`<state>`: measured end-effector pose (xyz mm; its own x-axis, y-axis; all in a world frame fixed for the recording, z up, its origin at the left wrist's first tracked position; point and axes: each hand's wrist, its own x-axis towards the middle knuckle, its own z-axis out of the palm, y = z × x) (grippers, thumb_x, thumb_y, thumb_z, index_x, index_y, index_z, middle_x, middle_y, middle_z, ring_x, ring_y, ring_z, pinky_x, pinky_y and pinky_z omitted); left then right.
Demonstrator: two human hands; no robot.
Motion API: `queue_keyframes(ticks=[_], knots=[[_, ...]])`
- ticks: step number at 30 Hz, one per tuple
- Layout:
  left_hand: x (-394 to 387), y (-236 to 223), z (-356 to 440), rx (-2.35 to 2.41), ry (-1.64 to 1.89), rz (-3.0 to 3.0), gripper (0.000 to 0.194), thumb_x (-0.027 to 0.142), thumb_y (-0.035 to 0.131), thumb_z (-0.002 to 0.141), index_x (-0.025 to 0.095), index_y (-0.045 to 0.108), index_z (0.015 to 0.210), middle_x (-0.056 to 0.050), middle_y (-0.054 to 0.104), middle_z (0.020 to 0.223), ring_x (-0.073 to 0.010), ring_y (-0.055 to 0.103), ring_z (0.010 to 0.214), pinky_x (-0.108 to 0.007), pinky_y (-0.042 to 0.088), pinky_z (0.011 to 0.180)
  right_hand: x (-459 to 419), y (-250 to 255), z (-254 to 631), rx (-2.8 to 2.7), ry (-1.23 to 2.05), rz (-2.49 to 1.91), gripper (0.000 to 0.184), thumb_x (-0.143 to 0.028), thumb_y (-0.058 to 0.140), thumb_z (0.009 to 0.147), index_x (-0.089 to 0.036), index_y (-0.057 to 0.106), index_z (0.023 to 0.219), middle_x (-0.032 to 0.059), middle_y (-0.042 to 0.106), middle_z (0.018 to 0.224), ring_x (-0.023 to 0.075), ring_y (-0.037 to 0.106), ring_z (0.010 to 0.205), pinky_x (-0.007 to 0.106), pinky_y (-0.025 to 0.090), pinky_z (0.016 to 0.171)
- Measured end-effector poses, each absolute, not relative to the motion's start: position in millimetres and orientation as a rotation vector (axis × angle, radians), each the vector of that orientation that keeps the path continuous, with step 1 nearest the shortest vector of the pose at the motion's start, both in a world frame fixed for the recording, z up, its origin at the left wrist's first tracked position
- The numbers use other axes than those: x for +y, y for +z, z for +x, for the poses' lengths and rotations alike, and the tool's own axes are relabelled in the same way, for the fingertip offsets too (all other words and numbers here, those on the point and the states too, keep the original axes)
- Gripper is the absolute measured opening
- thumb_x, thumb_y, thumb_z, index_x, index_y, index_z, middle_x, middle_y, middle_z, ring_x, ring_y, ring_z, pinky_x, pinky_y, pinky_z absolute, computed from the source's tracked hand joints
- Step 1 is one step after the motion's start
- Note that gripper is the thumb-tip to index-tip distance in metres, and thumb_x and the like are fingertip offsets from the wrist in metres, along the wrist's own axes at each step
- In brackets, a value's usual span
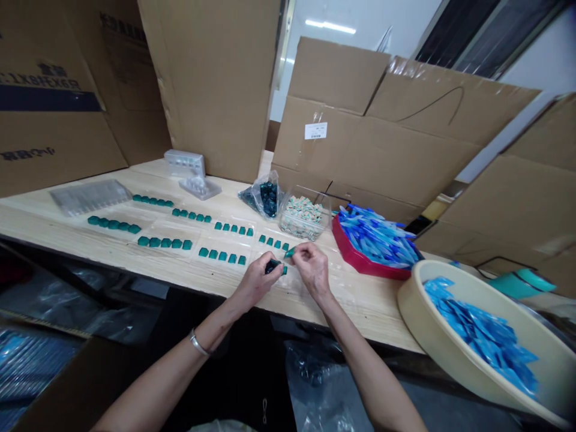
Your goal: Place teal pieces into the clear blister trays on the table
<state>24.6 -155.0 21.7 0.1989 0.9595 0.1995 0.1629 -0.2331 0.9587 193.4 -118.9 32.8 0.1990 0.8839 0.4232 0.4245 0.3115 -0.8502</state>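
My left hand point(257, 278) is closed around dark green pieces point(272, 266), partly hidden by its fingers. Beside it, my right hand point(311, 267) pinches a small flat green piece point(290, 253) between thumb and fingertips. Both hands are close together above clear plastic trays on the table. Several green pieces lie in short rows there, such as a front row point(222, 256) to the left of my hands and a back row point(233, 228) behind it. One green piece point(285, 270) shows just under my fingers.
A clear box point(324, 223) of small pale pieces and a plastic bag point(269, 198) of dark green pieces stand behind my hands. To the right are a red tray point(345, 245) of blue packets and a cream basin point(407, 300). Clear trays point(92, 197) lie left; cardboard point(333, 144) walls the back.
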Motion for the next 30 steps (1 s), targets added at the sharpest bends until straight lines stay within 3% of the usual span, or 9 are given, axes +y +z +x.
queue_keyframes(ticks=[3,8,12,15,22,27,30], knots=[[-162,20,17,1.056,1.063,1.436,0.024,0.041,0.054,0.078,0.020,0.044,0.071,0.007,0.036,0.054,-0.0057,0.031,0.044,-0.019,0.026,0.042,-112,40,220,-1.344,0.261,-1.369,0.005,-0.021,0.052,0.072,-0.017,0.054,0.070,0.0017,0.058,0.058,0.0155,0.057,0.054,0.027,0.045,0.054],[-151,22,28,1.066,1.026,1.259,0.031,0.048,0.057,0.074,0.019,0.051,0.082,0.008,0.040,0.054,-0.0045,0.029,0.037,-0.018,0.024,0.036,-130,46,205,-1.533,0.203,-1.277,0.010,-0.023,0.054,0.077,-0.017,0.059,0.071,0.0031,0.060,0.070,0.0147,0.056,0.063,0.027,0.046,0.060],[-135,20,42,1.096,1.248,1.474,0.026,0.040,0.060,0.074,0.018,0.059,0.088,0.001,0.060,0.071,-0.0100,0.053,0.057,-0.023,0.043,0.055,-148,40,176,-1.662,0.094,-1.166,0.010,-0.018,0.050,0.082,-0.017,0.058,0.076,0.0036,0.058,0.075,0.0139,0.056,0.068,0.026,0.047,0.061],[-131,17,42,1.112,1.360,1.682,0.015,0.031,0.057,0.077,0.018,0.061,0.083,-0.003,0.066,0.086,-0.0155,0.060,0.081,-0.027,0.045,0.077,-153,35,175,-1.700,0.062,-1.160,0.010,-0.016,0.050,0.083,-0.017,0.058,0.077,0.0037,0.058,0.075,0.0141,0.056,0.068,0.026,0.047,0.061],[-133,15,42,1.123,1.410,1.950,0.011,0.021,0.055,0.078,0.018,0.061,0.087,-0.005,0.066,0.089,-0.0168,0.061,0.085,-0.029,0.045,0.081,-163,31,179,-1.913,-0.072,-1.198,0.013,-0.012,0.044,0.084,-0.017,0.056,0.083,0.0057,0.058,0.077,0.0166,0.057,0.073,0.029,0.047,0.068],[-132,22,41,1.104,1.375,1.892,0.008,0.019,0.053,0.077,0.017,0.061,0.079,-0.004,0.064,0.083,-0.0158,0.059,0.081,-0.028,0.044,0.079,-165,33,185,-1.846,0.205,-1.160,0.016,-0.018,0.048,0.085,-0.018,0.060,0.094,0.0075,0.060,0.089,0.0150,0.057,0.074,0.029,0.050,0.069],[-134,27,38,1.063,1.262,1.680,0.011,0.026,0.054,0.078,0.017,0.059,0.077,-0.001,0.059,0.070,-0.0121,0.054,0.065,-0.023,0.043,0.063,-160,35,195,-1.757,0.563,-1.092,0.028,-0.025,0.055,0.082,-0.021,0.060,0.109,0.0087,0.060,0.110,0.0134,0.061,0.075,0.029,0.053,0.069]])
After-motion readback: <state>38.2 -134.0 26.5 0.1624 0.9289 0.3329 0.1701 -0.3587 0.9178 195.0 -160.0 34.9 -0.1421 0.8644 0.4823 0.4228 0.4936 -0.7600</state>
